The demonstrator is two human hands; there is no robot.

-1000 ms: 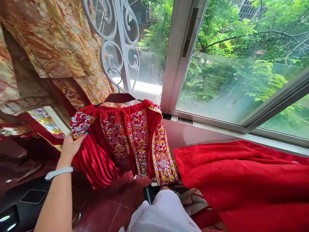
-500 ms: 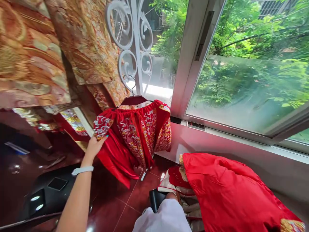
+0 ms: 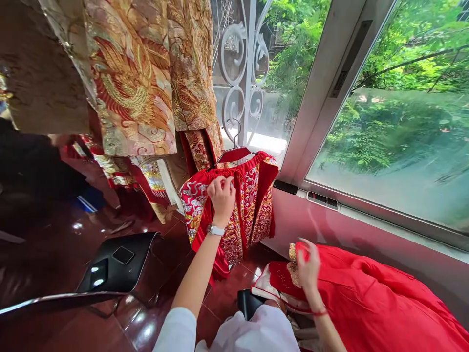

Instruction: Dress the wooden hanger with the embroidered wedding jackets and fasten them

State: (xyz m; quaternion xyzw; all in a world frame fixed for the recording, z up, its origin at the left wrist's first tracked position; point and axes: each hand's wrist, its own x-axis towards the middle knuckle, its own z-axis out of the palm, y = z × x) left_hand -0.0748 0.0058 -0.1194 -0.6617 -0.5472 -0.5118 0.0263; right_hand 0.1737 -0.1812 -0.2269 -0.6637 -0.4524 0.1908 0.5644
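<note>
A red embroidered skirt (image 3: 252, 205) hangs from a dark red hanger (image 3: 234, 154) hooked on the white scrollwork window grille (image 3: 244, 63). My left hand (image 3: 222, 195) grips the skirt's waistband near the top, a white watch on the wrist. My right hand (image 3: 307, 266), blurred, rests on a red satin garment (image 3: 370, 303) with a gold embroidered edge that is spread low on the right under the window; a red cord circles that wrist.
Gold and red brocade robes (image 3: 139, 83) hang at the upper left. A black chair (image 3: 113, 264) with chrome frame stands at the lower left on glossy dark red floor tiles (image 3: 73, 234). A sliding window (image 3: 384, 122) with greenery outside fills the right.
My left hand moved from the skirt's left edge to the middle of its waistband. My right hand came into view on the red satin garment. The view swung left and down.
</note>
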